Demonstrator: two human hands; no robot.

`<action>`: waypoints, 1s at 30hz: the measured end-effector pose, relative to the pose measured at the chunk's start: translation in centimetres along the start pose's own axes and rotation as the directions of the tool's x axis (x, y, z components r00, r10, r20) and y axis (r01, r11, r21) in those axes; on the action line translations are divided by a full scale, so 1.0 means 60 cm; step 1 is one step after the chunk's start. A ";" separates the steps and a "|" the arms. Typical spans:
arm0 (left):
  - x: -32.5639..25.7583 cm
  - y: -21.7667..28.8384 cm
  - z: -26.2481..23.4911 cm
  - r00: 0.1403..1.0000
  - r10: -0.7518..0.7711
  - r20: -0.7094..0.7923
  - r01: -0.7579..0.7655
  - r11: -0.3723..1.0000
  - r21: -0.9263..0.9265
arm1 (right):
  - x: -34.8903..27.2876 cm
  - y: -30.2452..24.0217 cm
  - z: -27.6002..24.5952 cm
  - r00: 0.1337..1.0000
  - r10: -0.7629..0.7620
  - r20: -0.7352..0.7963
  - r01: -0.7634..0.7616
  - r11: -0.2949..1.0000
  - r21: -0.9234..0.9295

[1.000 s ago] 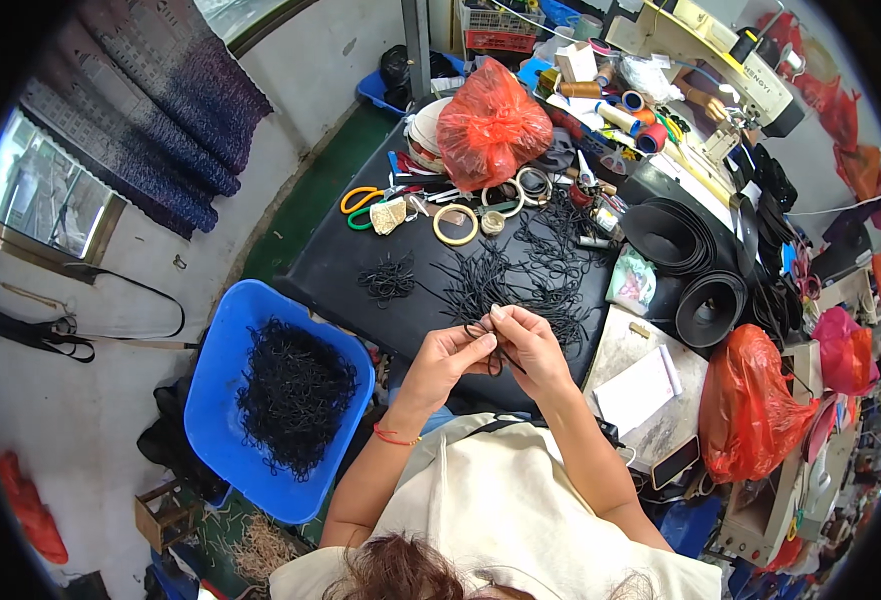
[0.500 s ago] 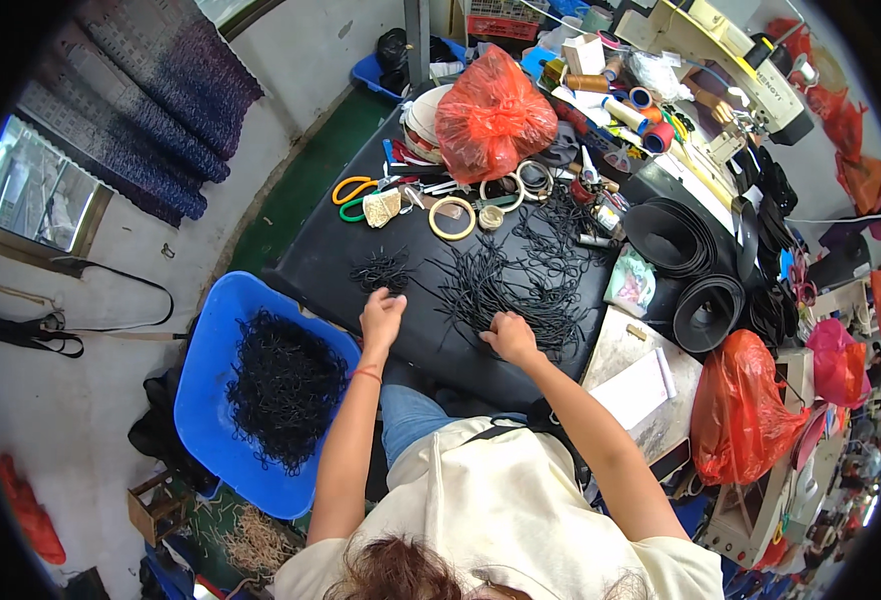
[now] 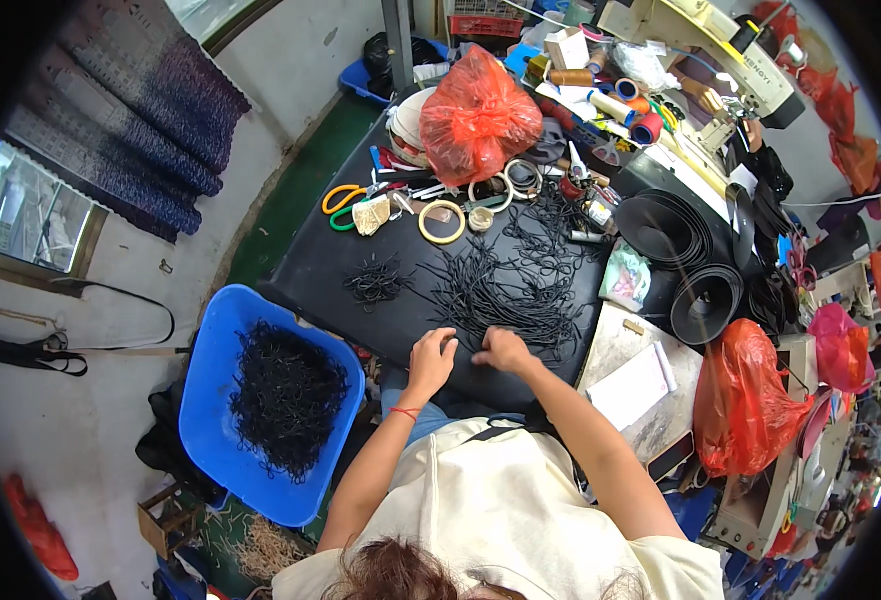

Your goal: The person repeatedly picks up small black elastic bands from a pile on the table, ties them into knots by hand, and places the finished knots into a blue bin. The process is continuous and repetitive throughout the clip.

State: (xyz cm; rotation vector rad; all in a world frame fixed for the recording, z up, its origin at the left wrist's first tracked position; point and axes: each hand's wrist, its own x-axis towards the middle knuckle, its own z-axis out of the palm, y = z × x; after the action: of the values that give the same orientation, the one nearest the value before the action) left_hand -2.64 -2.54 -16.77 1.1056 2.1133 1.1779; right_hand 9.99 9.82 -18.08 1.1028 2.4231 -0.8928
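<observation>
A large tangle of black cords (image 3: 501, 290) spreads over the black tabletop (image 3: 306, 225) in front of me. At its near edge my right hand (image 3: 507, 350) has its fingers pressed together, pointing left; anything in them is too small to make out. Just left of it, slightly apart, is my left hand (image 3: 431, 365), with fingers curled toward the thumb; what they hold, if anything, does not show. A smaller heap of black cords (image 3: 378, 281) lies farther left on the table. Beside the table, a blue tub (image 3: 201, 410) contains a mass of black looped cords (image 3: 286, 400).
Orange-handled scissors (image 3: 341, 199), a tape roll (image 3: 443, 222) and a red plastic bag (image 3: 481, 115) lie toward the back. Rolled black strips (image 3: 706, 300) and a white pad (image 3: 633, 388) are at right. A sewing machine (image 3: 731, 60) stands at the back right.
My left hand has moved from the small cord heap rightward and nearer to me, beside my right hand. My right hand has shifted slightly nearer to me.
</observation>
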 end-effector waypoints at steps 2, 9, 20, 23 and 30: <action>0.000 0.003 0.002 1.000 -0.026 0.010 0.027 0.999 -0.040 | -0.004 0.002 0.013 0.999 -0.027 0.028 0.031 0.987 -0.161; -0.009 0.040 -0.023 0.996 0.072 0.052 -0.074 0.996 0.051 | -0.021 0.015 -0.030 0.993 0.058 -0.101 -0.049 0.995 0.084; 0.013 0.151 -0.043 0.919 0.033 0.392 0.101 0.944 -0.314 | -0.161 -0.050 -0.180 0.694 -0.378 -0.613 0.521 0.851 0.064; -0.002 0.163 -0.052 0.923 -0.065 0.379 0.244 0.860 -0.447 | -0.166 -0.056 -0.194 0.682 -0.346 -0.645 0.523 0.847 0.098; -0.016 0.183 -0.070 0.873 -0.165 0.459 0.439 0.673 -0.595 | -0.151 -0.062 -0.214 0.578 -0.184 -0.795 0.478 0.866 0.147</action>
State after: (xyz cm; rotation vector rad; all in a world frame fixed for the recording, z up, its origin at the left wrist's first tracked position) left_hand -0.55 -1.98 -5.19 0.5240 1.3009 1.2934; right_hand 12.49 11.44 -2.20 1.3671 3.3768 -1.1897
